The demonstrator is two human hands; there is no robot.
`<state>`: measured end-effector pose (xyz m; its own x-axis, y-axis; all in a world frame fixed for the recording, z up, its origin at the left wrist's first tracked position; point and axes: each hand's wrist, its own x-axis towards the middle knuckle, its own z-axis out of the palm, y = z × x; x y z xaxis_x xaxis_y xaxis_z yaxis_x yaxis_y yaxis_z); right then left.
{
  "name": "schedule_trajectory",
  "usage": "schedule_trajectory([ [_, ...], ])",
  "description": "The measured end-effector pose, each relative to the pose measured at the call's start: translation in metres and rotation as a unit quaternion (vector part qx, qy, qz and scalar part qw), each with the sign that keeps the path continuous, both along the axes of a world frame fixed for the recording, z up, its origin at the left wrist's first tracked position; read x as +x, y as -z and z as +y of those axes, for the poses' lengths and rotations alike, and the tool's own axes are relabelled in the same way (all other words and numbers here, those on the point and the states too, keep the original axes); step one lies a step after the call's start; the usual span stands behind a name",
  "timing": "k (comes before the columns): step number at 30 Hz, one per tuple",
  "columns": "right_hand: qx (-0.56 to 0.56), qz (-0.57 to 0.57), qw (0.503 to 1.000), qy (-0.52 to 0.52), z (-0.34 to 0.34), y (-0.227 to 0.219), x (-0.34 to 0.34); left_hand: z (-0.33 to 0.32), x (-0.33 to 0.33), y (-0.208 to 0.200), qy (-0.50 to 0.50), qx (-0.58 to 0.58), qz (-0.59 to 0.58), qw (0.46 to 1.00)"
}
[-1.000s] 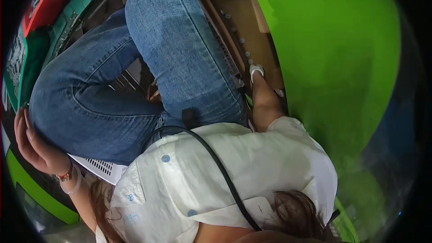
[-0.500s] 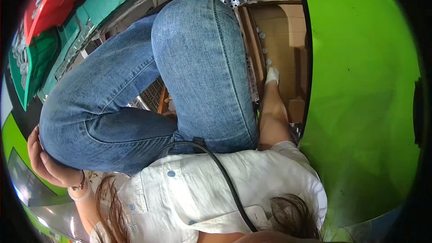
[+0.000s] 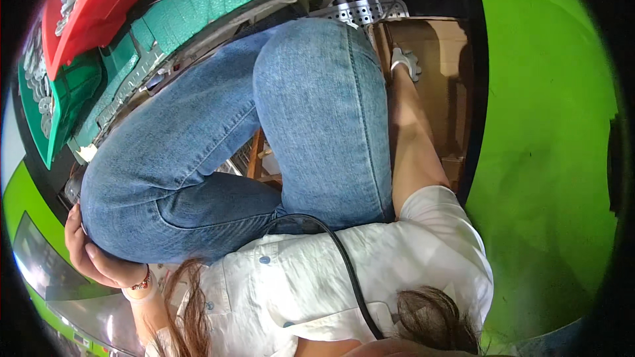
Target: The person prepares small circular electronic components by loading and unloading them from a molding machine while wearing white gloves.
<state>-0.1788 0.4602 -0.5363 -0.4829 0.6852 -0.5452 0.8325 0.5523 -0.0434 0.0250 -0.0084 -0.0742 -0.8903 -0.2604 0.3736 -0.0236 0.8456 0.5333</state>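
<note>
I am crouched, looking down over my own blue-jeaned legs [image 3: 311, 125] and white shirt [image 3: 344, 284]. My left hand [image 3: 92, 258], with a beaded bracelet at the wrist, lies cupped against my left knee at the lower left and holds nothing. My bare right arm stretches forward along my right thigh. My right hand [image 3: 405, 61], in a white glove, reaches down inside an open brown cardboard box [image 3: 443, 79]. The glove is small and partly hidden, so I cannot tell whether it holds anything. A black cable [image 3: 344, 258] runs across my shirt.
A large bright green curved surface [image 3: 549, 158] fills the right side. Teal [image 3: 218, 6] and red [image 3: 99, 6] bins with metal parts stand at the upper left. A perforated metal plate [image 3: 364, 10] lies behind the box. A wooden frame [image 3: 258, 158] shows under my legs.
The view has tilted forward, bringing more of the box and bins in. My right arm has stretched further into the cardboard box. My left hand stays on the knee.
</note>
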Motion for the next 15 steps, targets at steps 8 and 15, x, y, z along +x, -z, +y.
schedule_trajectory([
  [8, 0.083, -0.085, 0.99, 0.077, 0.005, 0.027, -0.006, -0.003, 0.001, 0.002, -0.007, 0.034, -0.005, 0.999],
  [15, 0.106, 0.05, 0.988, 0.103, 0.008, 0.035, 0.004, 0.003, -0.008, 0.001, -0.003, 0.018, 0.004, 1.0],
])
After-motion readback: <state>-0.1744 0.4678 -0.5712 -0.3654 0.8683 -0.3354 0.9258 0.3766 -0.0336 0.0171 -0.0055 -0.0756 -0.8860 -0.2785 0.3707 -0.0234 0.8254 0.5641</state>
